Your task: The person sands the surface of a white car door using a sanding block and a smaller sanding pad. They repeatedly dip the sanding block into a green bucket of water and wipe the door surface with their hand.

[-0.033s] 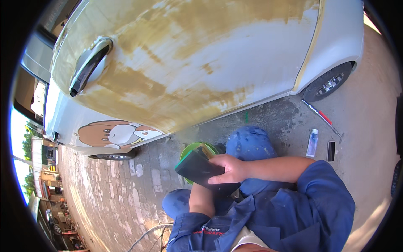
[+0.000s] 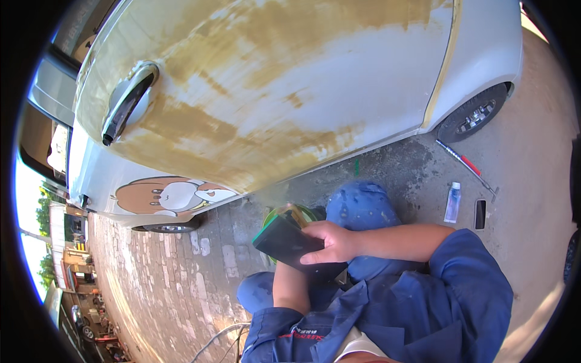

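Note:
My right hand (image 2: 327, 242) grips a black sheet or pad (image 2: 284, 242) with a green edge, its thumb across the top. A yellowish piece (image 2: 293, 215) shows just beyond it. My left forearm (image 2: 290, 284) runs up under the black sheet, which hides the left hand's fingers. A green bucket (image 2: 272, 216) sits behind the sheet, between my bent knees in blue trousers (image 2: 363, 202). Above them is a white car door (image 2: 351, 72), smeared with tan filler around its black handle (image 2: 127, 103).
A red-and-silver tool (image 2: 469, 166), a clear bottle (image 2: 452, 202) and a dark phone-like object (image 2: 480, 214) lie on the pavement at right, near a car wheel (image 2: 475, 115). A brown cartoon decal (image 2: 139, 196) is on the car's side. A hose (image 2: 224, 331) runs at lower left.
The view has shifted very slightly. My hands and the black sheet stay in nearly the same place.

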Demonstrator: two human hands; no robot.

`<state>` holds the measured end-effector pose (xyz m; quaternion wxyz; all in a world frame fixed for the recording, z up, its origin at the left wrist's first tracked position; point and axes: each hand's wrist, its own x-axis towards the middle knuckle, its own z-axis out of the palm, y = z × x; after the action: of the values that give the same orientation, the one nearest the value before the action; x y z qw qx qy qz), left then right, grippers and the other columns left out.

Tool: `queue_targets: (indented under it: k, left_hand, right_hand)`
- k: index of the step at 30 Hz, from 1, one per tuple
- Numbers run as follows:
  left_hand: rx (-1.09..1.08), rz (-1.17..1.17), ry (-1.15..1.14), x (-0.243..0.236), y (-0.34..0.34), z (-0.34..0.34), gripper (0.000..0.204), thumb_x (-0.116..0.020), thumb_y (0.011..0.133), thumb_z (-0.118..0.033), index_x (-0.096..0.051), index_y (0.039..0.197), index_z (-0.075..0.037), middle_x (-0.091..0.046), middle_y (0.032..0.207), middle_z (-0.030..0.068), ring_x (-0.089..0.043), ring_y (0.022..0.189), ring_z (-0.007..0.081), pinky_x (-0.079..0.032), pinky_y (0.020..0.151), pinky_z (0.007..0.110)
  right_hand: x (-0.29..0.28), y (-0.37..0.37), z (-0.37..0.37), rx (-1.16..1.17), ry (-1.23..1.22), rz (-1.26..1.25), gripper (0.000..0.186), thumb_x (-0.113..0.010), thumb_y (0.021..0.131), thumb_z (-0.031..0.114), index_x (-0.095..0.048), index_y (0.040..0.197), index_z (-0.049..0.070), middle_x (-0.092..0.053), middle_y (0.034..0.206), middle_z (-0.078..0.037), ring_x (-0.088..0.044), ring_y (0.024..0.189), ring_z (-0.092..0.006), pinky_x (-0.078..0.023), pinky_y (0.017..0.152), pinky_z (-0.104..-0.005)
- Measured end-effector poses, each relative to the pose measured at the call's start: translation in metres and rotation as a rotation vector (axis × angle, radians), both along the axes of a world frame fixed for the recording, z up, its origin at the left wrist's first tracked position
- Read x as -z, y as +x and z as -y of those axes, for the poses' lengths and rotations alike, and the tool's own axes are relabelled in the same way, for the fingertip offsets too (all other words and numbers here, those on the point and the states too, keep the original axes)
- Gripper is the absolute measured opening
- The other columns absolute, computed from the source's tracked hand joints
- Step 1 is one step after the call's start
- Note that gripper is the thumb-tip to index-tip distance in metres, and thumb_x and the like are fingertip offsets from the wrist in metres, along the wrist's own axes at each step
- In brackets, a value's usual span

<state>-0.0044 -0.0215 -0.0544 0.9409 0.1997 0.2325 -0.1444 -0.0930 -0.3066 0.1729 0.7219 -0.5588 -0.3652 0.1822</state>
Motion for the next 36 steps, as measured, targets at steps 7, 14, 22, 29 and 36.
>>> queue_targets:
  k: [7, 14, 22, 29, 36]
  left_hand:
    - [0.267, 0.919, 0.643, -0.369, 0.075, 0.132, 0.048, -0.042, 0.108, -0.023, -0.050, 0.139, 0.012, -0.057, 0.141, 0.0282, -0.055, 0.133, 0.0392, -0.044, 0.113, 0.048]
    - [0.121, 0.916, 1.431, -0.323, 0.054, 0.129, 0.028, -0.051, 0.106, -0.011, -0.067, 0.121, 0.005, -0.072, 0.113, 0.0158, -0.072, 0.104, 0.0243, -0.059, 0.088, 0.035]
    - [0.672, 0.338, 1.707, -0.122, 0.012, 0.068, 0.032, -0.062, 0.098, -0.016, -0.068, 0.122, 0.005, -0.076, 0.110, 0.0172, -0.074, 0.100, 0.0260, -0.059, 0.081, 0.036]
    - [0.172, 1.384, 2.435, -0.268, 0.043, 0.154, 0.044, -0.066, 0.090, -0.009, -0.062, 0.133, -0.003, -0.066, 0.129, 0.0200, -0.064, 0.117, 0.0394, -0.052, 0.098, 0.046]
    - [-0.633, 1.976, 2.731, -0.430, 0.110, 0.256, 0.063, -0.061, 0.097, -0.030, -0.045, 0.153, -0.006, -0.044, 0.159, 0.0161, -0.038, 0.149, 0.0350, -0.027, 0.119, 0.051]
  right_hand:
    - [-0.004, -0.011, 0.015, 0.016, 0.234, -0.032, 0.044, -0.078, 0.090, 0.025, -0.064, 0.122, -0.001, -0.070, 0.110, -0.013, -0.066, 0.101, -0.0206, -0.052, 0.091, -0.0363]
    - [-0.006, -0.014, 0.035, 0.075, 0.273, -0.010, 0.044, -0.079, 0.089, 0.025, -0.065, 0.123, 0.000, -0.069, 0.110, -0.011, -0.064, 0.102, -0.0169, -0.051, 0.093, -0.0341]
    - [-0.004, -0.014, 0.042, 0.066, 0.289, 0.011, 0.039, -0.079, 0.087, 0.022, -0.067, 0.118, 0.002, -0.069, 0.111, -0.016, -0.067, 0.105, -0.0274, -0.052, 0.091, -0.0397]
    - [-0.005, -0.006, 0.048, 0.104, 0.242, 0.057, 0.041, -0.080, 0.087, 0.025, -0.067, 0.118, 0.002, -0.068, 0.109, -0.017, -0.067, 0.102, -0.0307, -0.052, 0.091, -0.0409]
    - [0.000, 0.004, 0.050, 0.148, 0.234, 0.061, 0.041, -0.081, 0.087, 0.028, -0.068, 0.114, 0.000, -0.069, 0.103, -0.017, -0.068, 0.095, -0.0308, -0.053, 0.085, -0.0414]
